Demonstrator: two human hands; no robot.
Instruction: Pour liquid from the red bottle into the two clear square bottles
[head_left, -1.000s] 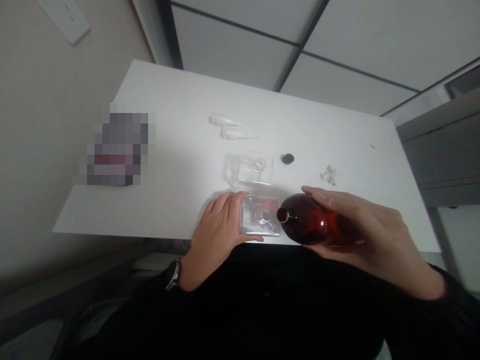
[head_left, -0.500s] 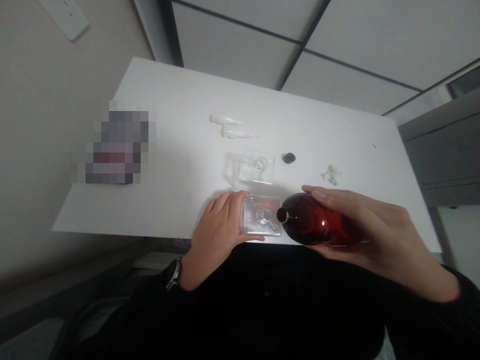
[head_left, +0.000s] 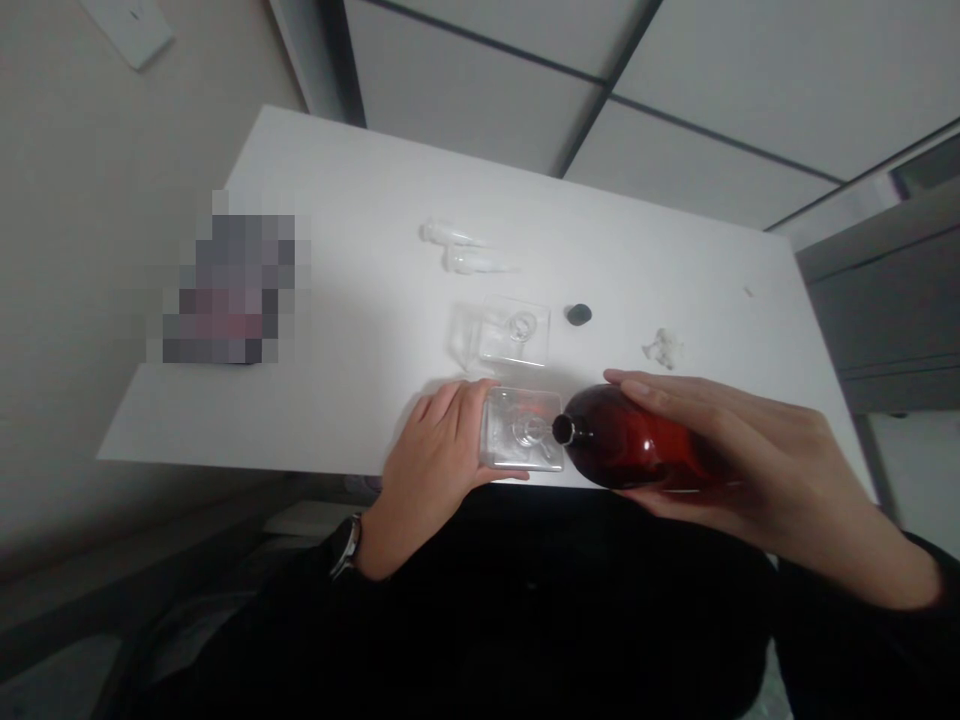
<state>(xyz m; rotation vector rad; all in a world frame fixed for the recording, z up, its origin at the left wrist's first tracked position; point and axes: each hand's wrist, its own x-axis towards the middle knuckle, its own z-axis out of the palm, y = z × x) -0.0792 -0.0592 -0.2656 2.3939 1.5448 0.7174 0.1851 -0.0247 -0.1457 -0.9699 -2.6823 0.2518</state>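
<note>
While the two hands work together just above the near edge of the worktop, the right hand [head_left: 750, 445] cradles an amber glass bottle [head_left: 634, 438] on its side, fingers over the top and the lower part of the hand beneath it. The left hand [head_left: 439, 465] grips the left end of a clear rectangular box [head_left: 521, 430], its fingers curled around that end and its thumb along the near side. The bottle's dark neck points left and meets the box's right edge, or sits just beside it; the angle makes it hard to tell which. A small clear ring-shaped piece lies inside the box. A wristwatch [head_left: 346, 545] circles the left wrist, and dark sleeves cover both forearms.

Beyond the hands, on the white worktop [head_left: 660, 240], a second clear box [head_left: 499, 332] stands near the middle, holding a similar ring. Just to its right sits a small black disc [head_left: 578, 315], and farther right lies a white fluffy clump [head_left: 664, 348]. Two clear tapered tubes [head_left: 466, 247] lie side by side toward the far edge. Near the left edge, a pixelated object [head_left: 229, 290] is too blurred to identify.
</note>
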